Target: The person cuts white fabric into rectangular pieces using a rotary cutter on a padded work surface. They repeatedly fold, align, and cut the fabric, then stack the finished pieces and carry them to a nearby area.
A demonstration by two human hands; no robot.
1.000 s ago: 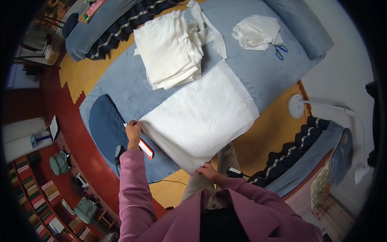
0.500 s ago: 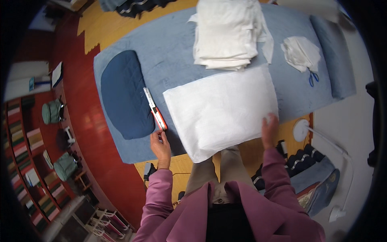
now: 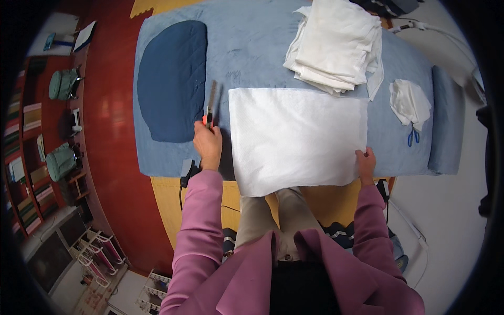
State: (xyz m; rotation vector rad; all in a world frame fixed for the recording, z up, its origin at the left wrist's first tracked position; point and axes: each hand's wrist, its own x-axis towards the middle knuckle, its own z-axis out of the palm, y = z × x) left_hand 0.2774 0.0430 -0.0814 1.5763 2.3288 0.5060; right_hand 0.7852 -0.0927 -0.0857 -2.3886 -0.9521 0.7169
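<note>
My left hand (image 3: 207, 144) is closed on a red utility knife (image 3: 209, 105), whose long blade points away from me over the blue padded surface (image 3: 241, 47). My right hand (image 3: 366, 160) pinches the right edge of a flat, square white cloth (image 3: 294, 136), whose near edge hangs by my legs. A dark blue quilted pad (image 3: 170, 79) lies left of the knife. A pile of white cloths (image 3: 331, 39) lies beyond the square cloth. To the right, a bunched white cloth (image 3: 407, 100) lies with blue-handled scissors (image 3: 413, 136).
A blue bolster (image 3: 445, 136) runs along the right end. Shelves of coloured material (image 3: 29, 184), green bags (image 3: 63, 163) and white racks (image 3: 97, 254) stand at the left over red flooring (image 3: 107, 173). A black device with a cord (image 3: 189, 173) is beside my left wrist.
My left hand let go of the cloth and picked up the knife, raising it from the bed. My right hand moved to the cloth's right edge. The view has turned.
</note>
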